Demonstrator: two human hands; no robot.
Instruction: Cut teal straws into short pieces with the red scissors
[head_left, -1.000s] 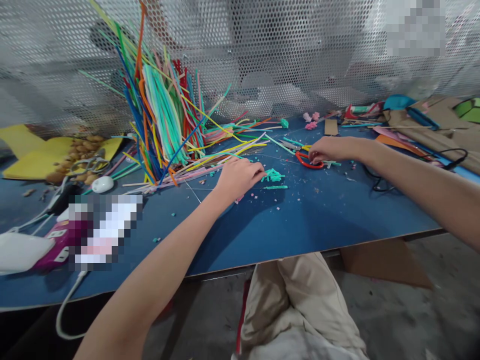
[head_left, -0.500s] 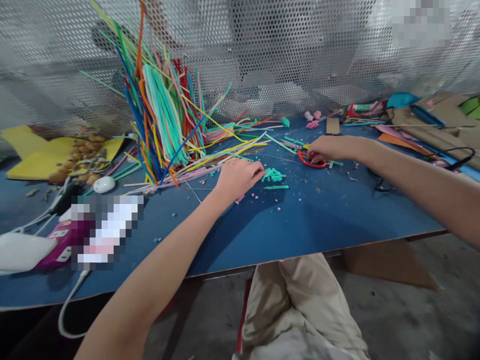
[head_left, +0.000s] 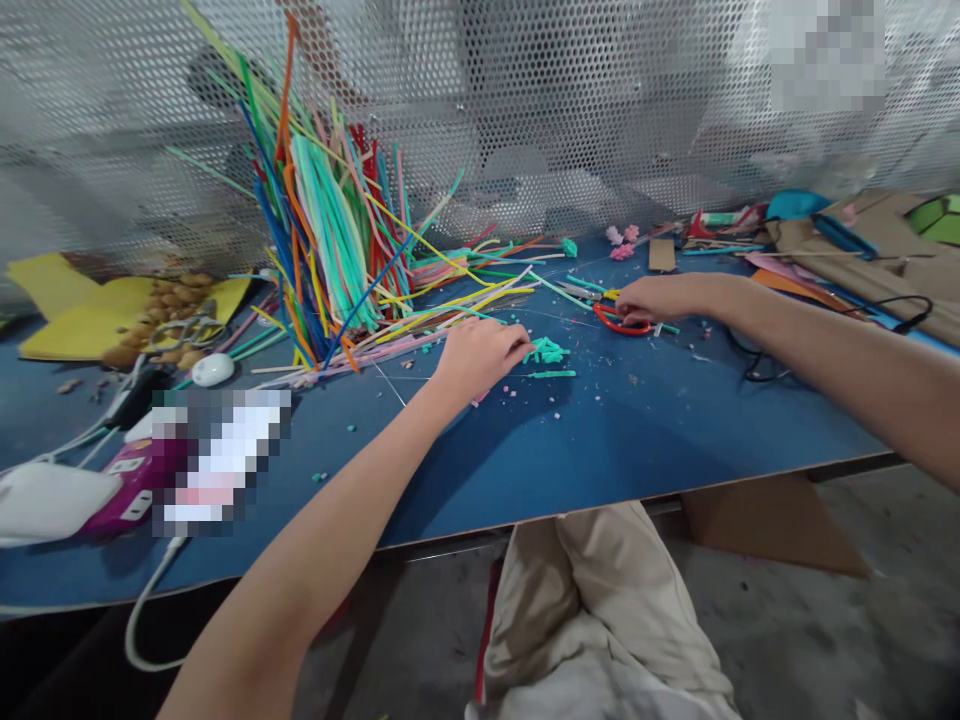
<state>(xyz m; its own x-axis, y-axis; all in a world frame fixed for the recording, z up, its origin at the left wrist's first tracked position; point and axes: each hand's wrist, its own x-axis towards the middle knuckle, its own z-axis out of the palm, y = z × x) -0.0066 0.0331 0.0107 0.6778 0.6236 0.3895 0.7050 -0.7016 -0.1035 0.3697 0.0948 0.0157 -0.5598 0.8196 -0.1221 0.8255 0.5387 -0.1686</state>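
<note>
My left hand [head_left: 484, 355] rests low over the blue table, its fingers drawn together beside a small heap of cut teal pieces [head_left: 549, 350]. What its fingertips hold, if anything, is too small to make out. Just in front of the heap lies a short teal piece [head_left: 553, 374]. To the right, my right hand [head_left: 649, 298] has its fingers closed at the handles of the orange-red scissors [head_left: 622, 322]. The scissor blades point left, towards long pale green stems. Tiny pink scraps are scattered between me and the heap.
A tall bundle of coloured stems [head_left: 330, 230] stands at the back left. A phone [head_left: 225, 460], a purple power strip [head_left: 142, 480] and a white mouse-like object [head_left: 213, 370] are at the left. Cardboard [head_left: 885, 240] lies at the far right, before a perforated metal screen [head_left: 525, 110].
The view has shifted slightly. Both hands stay in nearly the same places, with no clear change in what they touch.
</note>
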